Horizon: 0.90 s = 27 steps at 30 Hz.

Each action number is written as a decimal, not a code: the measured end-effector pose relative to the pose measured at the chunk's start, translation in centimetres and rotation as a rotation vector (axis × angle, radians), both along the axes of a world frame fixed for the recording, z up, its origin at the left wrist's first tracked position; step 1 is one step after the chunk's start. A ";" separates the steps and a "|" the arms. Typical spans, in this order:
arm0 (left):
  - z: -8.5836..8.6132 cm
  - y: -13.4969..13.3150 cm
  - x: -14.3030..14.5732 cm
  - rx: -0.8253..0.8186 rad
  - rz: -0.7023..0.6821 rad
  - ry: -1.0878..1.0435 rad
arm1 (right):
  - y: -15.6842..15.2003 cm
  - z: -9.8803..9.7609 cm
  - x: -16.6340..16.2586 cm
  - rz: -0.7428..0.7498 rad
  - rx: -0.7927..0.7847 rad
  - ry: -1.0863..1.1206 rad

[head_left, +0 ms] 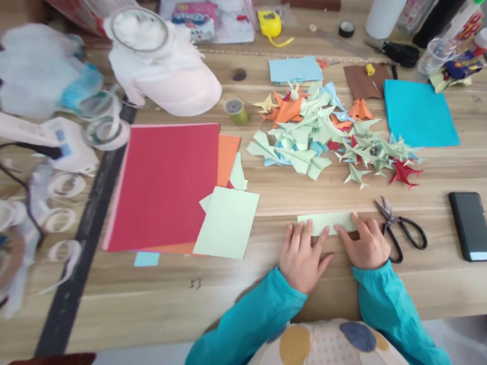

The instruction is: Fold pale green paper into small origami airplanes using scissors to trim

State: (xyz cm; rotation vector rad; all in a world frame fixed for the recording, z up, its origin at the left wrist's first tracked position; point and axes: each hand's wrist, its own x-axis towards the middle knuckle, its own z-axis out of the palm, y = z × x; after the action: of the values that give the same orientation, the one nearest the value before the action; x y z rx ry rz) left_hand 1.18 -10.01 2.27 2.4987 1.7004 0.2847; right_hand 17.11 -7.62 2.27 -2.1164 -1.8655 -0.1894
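A narrow strip of pale green folded paper (pixel 328 223) lies on the wooden table in front of me. My left hand (pixel 303 256) rests on its left part, fingers spread and stretched out. At the strip's right end is my right hand (pixel 366 244), its thumb and index finger apart and pressing on the paper from above, the other fingers bent. Black-handled scissors (pixel 403 224) lie just right of that hand, blades apart. Beyond the strip is a heap of small folded paper shapes (pixel 309 126), mostly pale green, with orange, blue and red ones.
Left of my hands, a pale green sheet (pixel 228 223) overlaps a large red sheet (pixel 168 188). A phone (pixel 473 226) lies at the right. Farther back are blue sheets (pixel 421 114), a yellow tape measure (pixel 270 24) and pliers (pixel 396 52). Tape rolls and plastic bags crowd the left side.
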 end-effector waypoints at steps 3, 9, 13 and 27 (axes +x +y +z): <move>-0.1 0.1 -0.2 0.009 -0.008 -0.007 | 0.0 -0.2 0.1 0.001 -0.002 0.011; -0.3 -0.1 -1.1 0.037 -0.056 -0.015 | 0.0 -0.6 0.3 0.004 -0.020 0.018; -0.4 -0.5 -1.9 0.049 -0.062 -0.002 | 0.1 -0.9 0.4 -0.004 -0.029 0.024; 0.2 -0.4 -1.8 0.133 -0.007 0.039 | 0.2 -1.3 0.6 0.023 -0.078 0.037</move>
State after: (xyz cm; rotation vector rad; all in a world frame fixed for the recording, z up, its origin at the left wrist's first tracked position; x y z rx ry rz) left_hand -0.64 -10.43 2.45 2.6200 1.7410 0.3615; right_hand 17.71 -7.39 1.02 -2.1332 -1.9036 -0.0732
